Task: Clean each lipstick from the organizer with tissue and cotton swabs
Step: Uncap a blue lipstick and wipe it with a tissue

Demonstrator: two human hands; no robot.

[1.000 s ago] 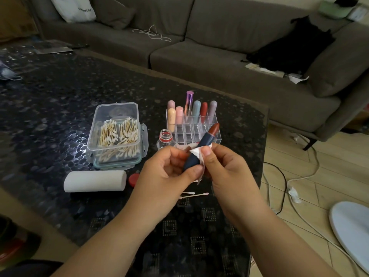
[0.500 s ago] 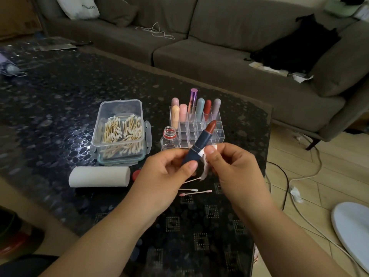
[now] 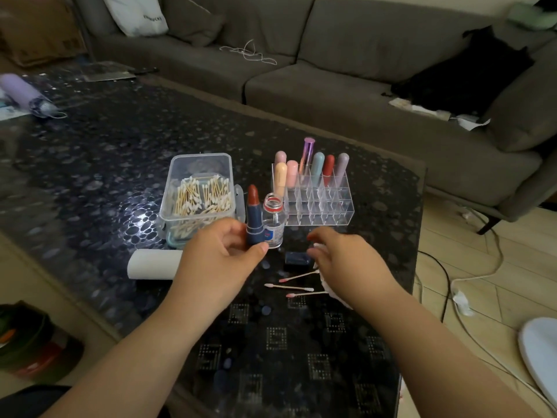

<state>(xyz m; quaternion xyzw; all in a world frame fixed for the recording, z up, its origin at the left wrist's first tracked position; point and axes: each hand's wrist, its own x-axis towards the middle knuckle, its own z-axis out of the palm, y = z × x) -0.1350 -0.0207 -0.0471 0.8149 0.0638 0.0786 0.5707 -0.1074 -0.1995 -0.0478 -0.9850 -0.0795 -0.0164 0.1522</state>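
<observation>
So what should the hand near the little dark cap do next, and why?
Probably pick up the dark cap. The left hand holds the uncapped lipstick upright, and the right hand already hovers just beside the cap on the table.

Uncapped red lipstick (image 3: pixel 253 215) upright, tissue (image 3: pixel 327 285) seemingly crumpled

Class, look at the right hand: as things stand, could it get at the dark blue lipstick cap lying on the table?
Probably yes. The right hand hovers just beside the dark blue cap, nothing lies between them, and its fingertips point that way. It appears to have tissue under it, which might hamper the grip.
</observation>
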